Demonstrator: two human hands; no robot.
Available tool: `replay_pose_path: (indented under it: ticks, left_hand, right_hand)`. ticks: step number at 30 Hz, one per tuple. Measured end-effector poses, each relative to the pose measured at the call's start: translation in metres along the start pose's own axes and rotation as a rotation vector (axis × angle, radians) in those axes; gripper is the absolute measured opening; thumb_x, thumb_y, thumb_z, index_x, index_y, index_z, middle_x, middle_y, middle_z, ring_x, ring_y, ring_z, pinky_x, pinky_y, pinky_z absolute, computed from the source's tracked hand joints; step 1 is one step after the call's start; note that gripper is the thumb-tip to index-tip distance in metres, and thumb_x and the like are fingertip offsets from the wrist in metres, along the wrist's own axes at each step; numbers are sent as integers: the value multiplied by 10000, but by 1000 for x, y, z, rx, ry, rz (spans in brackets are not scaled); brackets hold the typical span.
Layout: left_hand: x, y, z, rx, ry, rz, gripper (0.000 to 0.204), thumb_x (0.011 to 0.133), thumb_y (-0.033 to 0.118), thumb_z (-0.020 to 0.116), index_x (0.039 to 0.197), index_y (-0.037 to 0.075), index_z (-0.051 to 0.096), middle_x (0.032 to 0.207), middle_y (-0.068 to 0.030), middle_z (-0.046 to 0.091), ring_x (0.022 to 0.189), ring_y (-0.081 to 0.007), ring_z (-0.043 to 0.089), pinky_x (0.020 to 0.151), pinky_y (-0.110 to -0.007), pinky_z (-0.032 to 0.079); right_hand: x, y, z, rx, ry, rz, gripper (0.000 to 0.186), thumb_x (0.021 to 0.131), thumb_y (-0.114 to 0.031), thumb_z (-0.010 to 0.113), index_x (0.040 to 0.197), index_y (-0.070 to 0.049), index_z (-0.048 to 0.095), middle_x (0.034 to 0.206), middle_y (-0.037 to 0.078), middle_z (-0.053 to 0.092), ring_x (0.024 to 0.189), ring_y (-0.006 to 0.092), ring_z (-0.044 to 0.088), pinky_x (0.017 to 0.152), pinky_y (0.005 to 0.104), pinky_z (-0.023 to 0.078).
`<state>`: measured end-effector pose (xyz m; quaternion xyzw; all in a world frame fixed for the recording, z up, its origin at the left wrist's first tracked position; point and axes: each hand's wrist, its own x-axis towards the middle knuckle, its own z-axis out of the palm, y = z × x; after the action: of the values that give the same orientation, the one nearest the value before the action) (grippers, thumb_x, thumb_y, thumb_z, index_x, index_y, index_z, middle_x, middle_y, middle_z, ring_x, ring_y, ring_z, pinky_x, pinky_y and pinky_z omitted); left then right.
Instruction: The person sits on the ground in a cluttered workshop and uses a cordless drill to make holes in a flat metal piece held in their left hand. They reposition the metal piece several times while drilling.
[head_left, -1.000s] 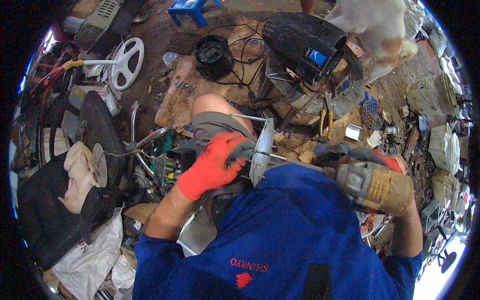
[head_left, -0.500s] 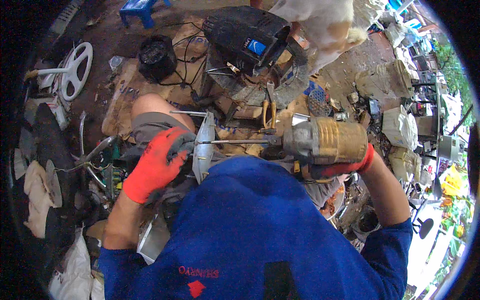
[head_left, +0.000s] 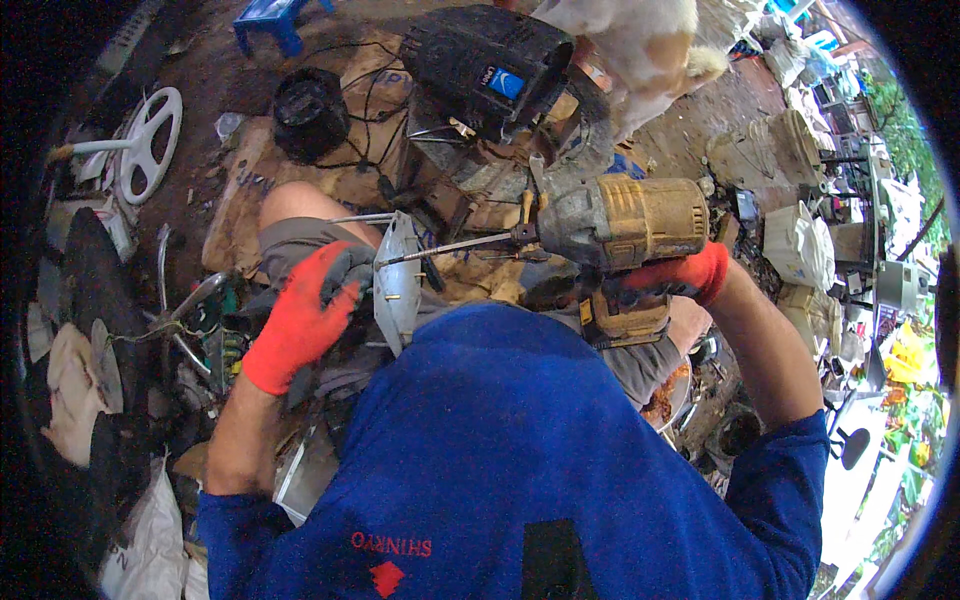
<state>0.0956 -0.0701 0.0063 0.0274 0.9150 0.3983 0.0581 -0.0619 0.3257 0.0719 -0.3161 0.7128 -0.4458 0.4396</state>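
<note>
My left hand, in a red and grey work glove, is closed on the edge of a pale grey metal plate with thin rods sticking out of it. My right hand, gloved the same way, grips the handle of a worn yellow and black cordless impact driver. From its nose a long driver bit slants down leftward, its tip at the plate beside my left fingers. Whether the tip sits in a screw is too small to tell. The fingers of my right hand are partly hidden behind the tool.
Ahead lie a black machine housing, a round black container and tangled cable on cardboard. Yellow-handled pliers lie beyond the driver. A dog stands at the back. A white wheel lies left; scrap fills the right.
The impact driver has moved forward and slightly left, so its bit has gone from level to slanted. The plate has tilted and shifted a little left with my left hand.
</note>
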Motion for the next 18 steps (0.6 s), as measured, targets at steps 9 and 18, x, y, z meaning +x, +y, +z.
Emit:
replay_pose_path:
  ticks: [9,18]
  left_hand:
    - [-4,1,1,-10,8,-84,452,874,199,596,1282,44,478,1268,-195,521,1200,-324,485,1024,-389,355]
    - [-3,4,1,-21,37,-22,416,875,176,590,1234,-14,498,1205,-207,558,1152,-335,525,987,-386,394]
  right_hand:
    - [6,6,-1,28,-20,-12,611,737,-62,745,1298,-73,504,1276,78,565,1170,197,530,1011,365,411]
    - [6,7,-1,-30,12,-15,581,737,-92,755,1272,-67,529,1275,77,567,1176,208,527,1014,368,402]
